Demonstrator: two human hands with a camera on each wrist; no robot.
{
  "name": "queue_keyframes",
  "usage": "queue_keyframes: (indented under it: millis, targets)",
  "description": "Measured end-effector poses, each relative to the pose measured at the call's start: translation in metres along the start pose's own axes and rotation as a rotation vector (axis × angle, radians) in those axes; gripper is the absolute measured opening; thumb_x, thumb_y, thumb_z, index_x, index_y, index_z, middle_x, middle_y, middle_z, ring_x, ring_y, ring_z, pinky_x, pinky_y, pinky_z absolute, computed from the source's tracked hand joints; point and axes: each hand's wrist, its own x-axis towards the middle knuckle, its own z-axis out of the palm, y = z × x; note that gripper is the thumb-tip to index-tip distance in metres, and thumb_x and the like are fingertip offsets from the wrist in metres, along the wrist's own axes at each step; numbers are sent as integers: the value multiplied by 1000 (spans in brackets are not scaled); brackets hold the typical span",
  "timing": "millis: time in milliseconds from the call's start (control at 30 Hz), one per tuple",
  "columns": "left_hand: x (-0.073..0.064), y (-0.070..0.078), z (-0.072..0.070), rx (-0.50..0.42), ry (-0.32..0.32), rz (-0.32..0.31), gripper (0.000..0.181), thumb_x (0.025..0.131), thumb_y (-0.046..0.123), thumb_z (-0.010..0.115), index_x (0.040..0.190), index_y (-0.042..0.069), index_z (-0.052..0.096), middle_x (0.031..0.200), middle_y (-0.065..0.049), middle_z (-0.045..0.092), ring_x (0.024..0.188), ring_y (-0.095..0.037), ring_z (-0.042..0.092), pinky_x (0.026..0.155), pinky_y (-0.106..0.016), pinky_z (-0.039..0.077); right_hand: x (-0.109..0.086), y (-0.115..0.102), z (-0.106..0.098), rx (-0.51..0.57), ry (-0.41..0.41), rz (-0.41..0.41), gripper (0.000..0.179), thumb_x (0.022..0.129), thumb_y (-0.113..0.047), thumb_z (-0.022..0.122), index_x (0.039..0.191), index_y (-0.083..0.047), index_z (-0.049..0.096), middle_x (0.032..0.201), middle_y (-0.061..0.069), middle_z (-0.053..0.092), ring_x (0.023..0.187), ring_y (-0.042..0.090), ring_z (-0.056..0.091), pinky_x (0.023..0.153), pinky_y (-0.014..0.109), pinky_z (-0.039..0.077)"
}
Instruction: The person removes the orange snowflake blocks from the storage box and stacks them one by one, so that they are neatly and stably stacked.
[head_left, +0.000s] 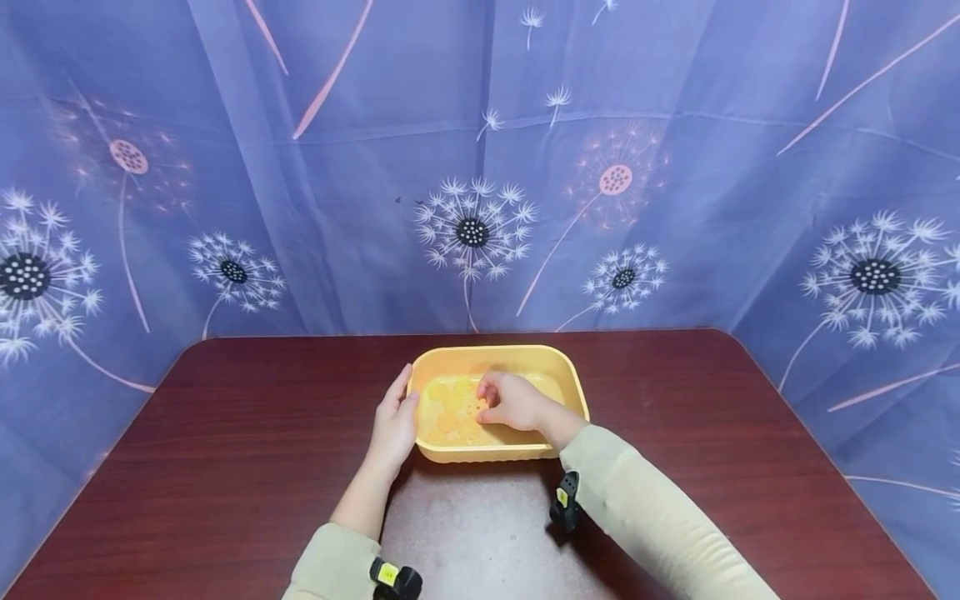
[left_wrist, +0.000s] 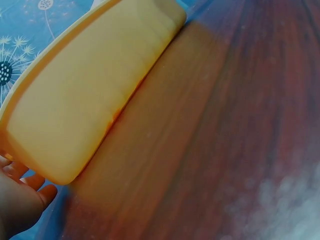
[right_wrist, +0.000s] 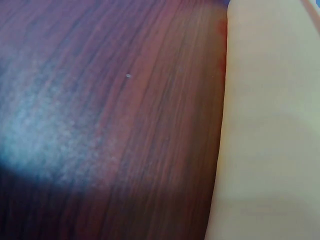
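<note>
A yellow plastic tub (head_left: 497,452) stands on the table, with several small, flat yellow pieces (head_left: 446,421) lying in its left half. My left hand (head_left: 392,431) lies along the tub's left end, fingers extended against the outer wall; in the left wrist view the left hand (left_wrist: 22,200) touches the tub's lower corner. Reaching in over the front right rim, my right hand (head_left: 517,402) pinches a small yellow-orange notched piece (head_left: 478,407) between thumb and fingers. The right wrist view has only the tub's outer wall (right_wrist: 270,125) and tabletop, with the right hand out of sight.
The dark red-brown wooden table (head_left: 262,417) has rounded back corners. A blue curtain (head_left: 360,208) with a dandelion print hangs behind it and along both sides. A whitish glare patch (head_left: 487,533) shows on the tabletop in front of the tub.
</note>
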Motion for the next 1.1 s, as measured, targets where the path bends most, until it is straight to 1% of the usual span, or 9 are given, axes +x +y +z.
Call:
queue_keyframes:
  millis: [167,267,333,500,667,733,800,933,1100]
  targets:
    - [0,-3,-1,4,-2,-7,50,101,13,37,150,17,29,154,-11,29,133,-29,40,105,-47,39,1,1,2,17,-4,8,26,75,-10,76,90,-7,54,69,-3,51,64,8,47,62,20,39]
    - [0,-5,-1,3,-2,-15,50,101,13,37,150,16,29,154,-11,30,132,-29,42,105,-47,40,0,2,3,29,-10,2,25,76,-8,75,91,-7,54,68,-3,52,63,8,47,60,20,39]
    - [-1,-5,-1,1,2,-6,50,101,12,37,150,15,29,153,-12,30,131,-30,43,104,-47,41,-1,1,3,40,-7,-8,24,76,-7,74,91,-6,54,68,-2,53,63,8,48,60,20,40]
    - [-1,-2,0,1,7,15,50,101,12,37,150,15,29,153,-13,31,132,-30,41,106,-47,39,-2,0,1,62,6,-28,22,77,-6,73,91,-5,57,70,-1,56,65,6,50,61,19,42]
    - [0,-2,0,-3,-1,15,50,101,12,38,150,15,29,154,-11,29,135,-28,37,108,-46,37,-1,1,1,94,20,-34,18,77,-5,70,92,-5,59,75,2,60,71,7,53,65,19,44]
    - [1,-2,0,-5,-4,20,50,101,12,37,150,15,29,154,-10,28,136,-28,36,108,-46,36,-1,2,1,110,31,-32,18,77,-4,69,92,-4,60,75,3,61,71,8,53,63,19,44]
    - [1,-2,1,-3,-1,29,50,101,12,38,150,15,30,155,-10,28,137,-28,35,108,-46,36,0,3,0,140,36,-28,18,77,-3,68,93,-3,59,75,4,62,69,8,53,61,19,44]
    - [2,-1,1,-9,10,34,50,100,11,38,149,14,31,153,-11,30,134,-29,39,106,-46,38,1,3,1,231,19,-1,19,78,1,66,96,1,58,73,6,61,63,8,54,57,20,46]
    - [2,-2,1,-17,20,33,50,100,11,38,149,12,30,153,-12,32,133,-29,41,106,-46,39,1,1,0,335,4,26,20,80,5,62,99,5,56,73,8,59,58,11,53,54,25,49]
